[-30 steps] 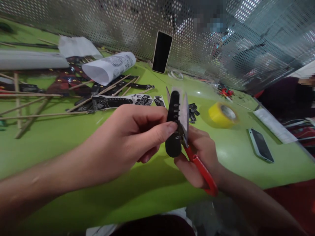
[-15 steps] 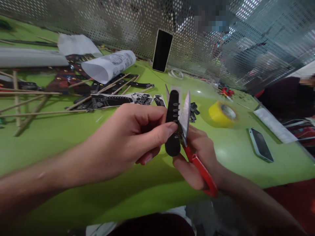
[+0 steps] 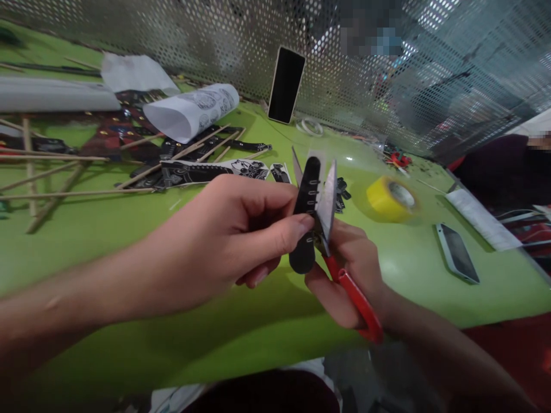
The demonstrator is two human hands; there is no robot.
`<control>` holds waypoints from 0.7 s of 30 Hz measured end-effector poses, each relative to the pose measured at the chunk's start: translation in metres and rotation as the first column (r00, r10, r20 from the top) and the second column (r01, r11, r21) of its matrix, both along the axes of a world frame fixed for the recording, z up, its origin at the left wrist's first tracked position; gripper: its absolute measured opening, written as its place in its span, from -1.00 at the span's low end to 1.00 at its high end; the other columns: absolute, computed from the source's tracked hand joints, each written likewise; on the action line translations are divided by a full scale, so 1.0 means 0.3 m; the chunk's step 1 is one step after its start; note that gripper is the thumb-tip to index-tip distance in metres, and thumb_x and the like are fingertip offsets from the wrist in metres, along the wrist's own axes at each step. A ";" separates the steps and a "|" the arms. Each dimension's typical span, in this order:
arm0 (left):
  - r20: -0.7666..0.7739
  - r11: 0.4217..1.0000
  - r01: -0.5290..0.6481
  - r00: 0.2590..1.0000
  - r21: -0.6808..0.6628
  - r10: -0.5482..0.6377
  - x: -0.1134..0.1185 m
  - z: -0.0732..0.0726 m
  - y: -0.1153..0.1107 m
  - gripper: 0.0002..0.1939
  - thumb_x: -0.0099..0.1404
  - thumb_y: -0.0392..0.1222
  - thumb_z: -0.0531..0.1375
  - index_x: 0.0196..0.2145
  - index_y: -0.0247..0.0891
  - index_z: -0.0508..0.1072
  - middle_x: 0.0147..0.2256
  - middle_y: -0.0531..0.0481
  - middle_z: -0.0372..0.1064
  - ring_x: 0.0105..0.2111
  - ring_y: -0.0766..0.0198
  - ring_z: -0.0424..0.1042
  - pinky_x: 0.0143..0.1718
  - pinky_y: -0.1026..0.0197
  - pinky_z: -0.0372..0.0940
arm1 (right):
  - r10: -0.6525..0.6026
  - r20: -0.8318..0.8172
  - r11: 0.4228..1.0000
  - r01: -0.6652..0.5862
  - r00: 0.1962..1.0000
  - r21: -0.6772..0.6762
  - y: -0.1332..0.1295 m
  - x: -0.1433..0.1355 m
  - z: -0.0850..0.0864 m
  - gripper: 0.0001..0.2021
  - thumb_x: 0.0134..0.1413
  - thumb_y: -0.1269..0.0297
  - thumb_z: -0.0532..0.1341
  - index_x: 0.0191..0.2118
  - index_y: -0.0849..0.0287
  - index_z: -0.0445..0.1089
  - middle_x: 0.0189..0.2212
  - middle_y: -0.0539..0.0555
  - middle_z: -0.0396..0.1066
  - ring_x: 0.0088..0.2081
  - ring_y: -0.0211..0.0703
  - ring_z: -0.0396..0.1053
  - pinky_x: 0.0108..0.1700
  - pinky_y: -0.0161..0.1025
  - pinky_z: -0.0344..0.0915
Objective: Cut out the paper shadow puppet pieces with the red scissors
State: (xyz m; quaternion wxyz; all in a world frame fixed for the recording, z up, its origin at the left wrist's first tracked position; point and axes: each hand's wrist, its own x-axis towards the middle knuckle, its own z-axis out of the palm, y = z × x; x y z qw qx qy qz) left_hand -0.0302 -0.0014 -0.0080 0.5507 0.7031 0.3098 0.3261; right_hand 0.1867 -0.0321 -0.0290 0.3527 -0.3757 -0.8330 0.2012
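My left hand (image 3: pixel 258 235) pinches a narrow black strip (image 3: pixel 306 195) with rounded ends and a row of small white marks along it. Thumb on top, the fingers curl behind it. In my right hand (image 3: pixel 353 269) is a pair of scissors (image 3: pixel 329 201) with red handles. Their blades stand apart, one on each side of the strip, and a pale sliver shows behind the strip's upper end. Beyond my hands lie a black-and-white printed cutout (image 3: pixel 215 172) and a little pile of black pieces (image 3: pixel 342 195), partly hidden by the scissors.
Thin wooden sticks (image 3: pixel 55 163) and a rolled printed sheet (image 3: pixel 193 112) lie on the left. A dark-screened phone (image 3: pixel 286 85) leans against the perforated metal screen (image 3: pixel 215 40). Rightward are yellow tape (image 3: pixel 390 198), another phone (image 3: pixel 457 252) and a white folded strip (image 3: pixel 482 219). A person (image 3: pixel 495 166) is at far right.
The black strip has tilted slightly, its upper end leaning farther right. Both hands and the scissors have shifted a little to the right; the grips are the same.
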 end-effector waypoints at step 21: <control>0.099 0.964 -0.262 0.962 0.055 0.256 0.055 -0.030 -0.042 -0.81 0.39 -0.25 0.33 -0.42 -0.15 0.49 -0.48 0.13 0.44 -0.47 0.35 0.41 -0.46 0.29 0.37 | -0.233 -0.068 0.972 0.230 0.970 -0.049 -0.003 0.003 -0.050 -0.77 0.06 0.61 0.21 -0.30 0.08 0.41 -0.37 -0.05 0.46 -0.37 -0.19 0.42 -0.32 -0.25 0.39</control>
